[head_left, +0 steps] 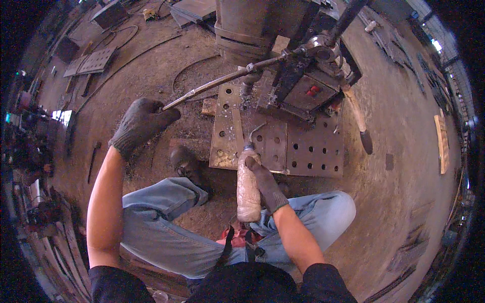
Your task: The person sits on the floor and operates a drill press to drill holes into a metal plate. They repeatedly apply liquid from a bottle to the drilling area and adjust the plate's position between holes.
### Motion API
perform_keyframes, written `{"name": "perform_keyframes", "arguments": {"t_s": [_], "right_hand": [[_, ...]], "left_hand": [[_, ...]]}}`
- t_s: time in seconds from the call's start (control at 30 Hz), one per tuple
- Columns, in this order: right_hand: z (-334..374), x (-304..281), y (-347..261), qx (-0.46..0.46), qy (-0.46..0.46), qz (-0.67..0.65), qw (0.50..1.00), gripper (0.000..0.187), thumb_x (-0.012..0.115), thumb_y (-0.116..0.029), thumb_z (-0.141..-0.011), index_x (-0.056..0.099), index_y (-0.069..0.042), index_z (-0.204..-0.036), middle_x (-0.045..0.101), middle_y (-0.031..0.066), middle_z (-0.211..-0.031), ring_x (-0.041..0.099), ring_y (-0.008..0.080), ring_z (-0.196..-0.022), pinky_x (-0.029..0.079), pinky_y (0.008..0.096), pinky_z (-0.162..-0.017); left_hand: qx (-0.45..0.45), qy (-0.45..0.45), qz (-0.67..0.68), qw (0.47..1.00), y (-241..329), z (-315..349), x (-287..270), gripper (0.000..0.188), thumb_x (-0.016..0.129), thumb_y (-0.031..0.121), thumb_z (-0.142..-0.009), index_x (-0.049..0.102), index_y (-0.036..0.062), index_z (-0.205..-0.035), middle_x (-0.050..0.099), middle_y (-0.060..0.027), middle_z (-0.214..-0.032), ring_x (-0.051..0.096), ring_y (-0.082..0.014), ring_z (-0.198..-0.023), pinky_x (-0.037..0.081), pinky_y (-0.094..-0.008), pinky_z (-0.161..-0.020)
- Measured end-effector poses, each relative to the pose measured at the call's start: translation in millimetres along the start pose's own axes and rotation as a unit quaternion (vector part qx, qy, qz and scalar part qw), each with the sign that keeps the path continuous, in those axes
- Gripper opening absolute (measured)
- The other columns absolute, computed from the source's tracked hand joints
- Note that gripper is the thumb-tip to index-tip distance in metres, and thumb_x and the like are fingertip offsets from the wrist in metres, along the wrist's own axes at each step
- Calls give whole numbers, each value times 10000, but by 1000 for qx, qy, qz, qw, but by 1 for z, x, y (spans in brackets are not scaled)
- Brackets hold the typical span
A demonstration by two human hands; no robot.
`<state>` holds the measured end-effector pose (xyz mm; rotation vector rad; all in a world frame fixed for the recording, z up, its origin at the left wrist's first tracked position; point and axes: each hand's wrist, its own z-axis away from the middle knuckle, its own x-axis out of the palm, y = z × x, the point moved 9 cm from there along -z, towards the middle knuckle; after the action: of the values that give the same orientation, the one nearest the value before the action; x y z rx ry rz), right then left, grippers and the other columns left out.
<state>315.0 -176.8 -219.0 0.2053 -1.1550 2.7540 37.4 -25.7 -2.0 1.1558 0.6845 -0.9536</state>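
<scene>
Bottle [248,194] sits gripped in the right hand [267,184] by the near edge of the plate [316,139], its bent spout [251,136] over that plate. Left hand [144,123], beyond the left edge, closes around the end of the lever [222,80] joined to the machine [298,96].

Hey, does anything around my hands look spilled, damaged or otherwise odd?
Yes, a little: pale bits, perhaps shavings, lie scattered over the left side of the holed plate, looking like uncleared debris. The bottle in your right hand looks grimy and wrinkled.
</scene>
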Motion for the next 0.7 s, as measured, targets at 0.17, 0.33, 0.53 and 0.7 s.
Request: {"name": "perform_keyframes", "arguments": {"t_s": [0.17, 0.33, 0.53, 0.7], "right_hand": [[-3, 3, 5, -1, -31, -47, 998, 716, 679, -635, -856, 588, -32, -1231, 639, 67, -969, 626, 170, -790, 541, 344, -713], [-4, 4, 8, 16, -21, -67, 997, 694, 682, -634, -855, 599, -39, -1204, 630, 59, -942, 620, 160, -762, 541, 343, -701], [-9, 3, 12, 29, -51, -64, 996, 666, 704, -587, -854, 579, -69, -1253, 638, 65, -1002, 638, 192, -802, 552, 355, -724], [5, 14, -11, -53, -47, -80, 994, 689, 767, -517, -824, 537, -71, -1296, 629, 76, -1093, 639, 208, -912, 549, 355, -795]], "left_hand": [[-3, -11, -10, 1000, -3, -3, 3, 519, 713, 488, -821, 735, -29, -857, 608, -119, -633, 597, -173, -623, 483, -394, -630], [0, -1, 4, 1000, -3, -1, 4, 532, 708, 504, -817, 736, -25, -861, 619, -136, -641, 618, -190, -633, 489, -395, -634], [-9, -8, -5, 1000, -8, -5, 7, 523, 701, 501, -821, 736, -19, -849, 619, -132, -636, 623, -201, -620, 486, -397, -621], [-5, 6, -2, 1000, -5, -2, 4, 505, 713, 472, -825, 726, -32, -821, 609, -129, -620, 609, -174, -611, 478, -389, -605]]}}
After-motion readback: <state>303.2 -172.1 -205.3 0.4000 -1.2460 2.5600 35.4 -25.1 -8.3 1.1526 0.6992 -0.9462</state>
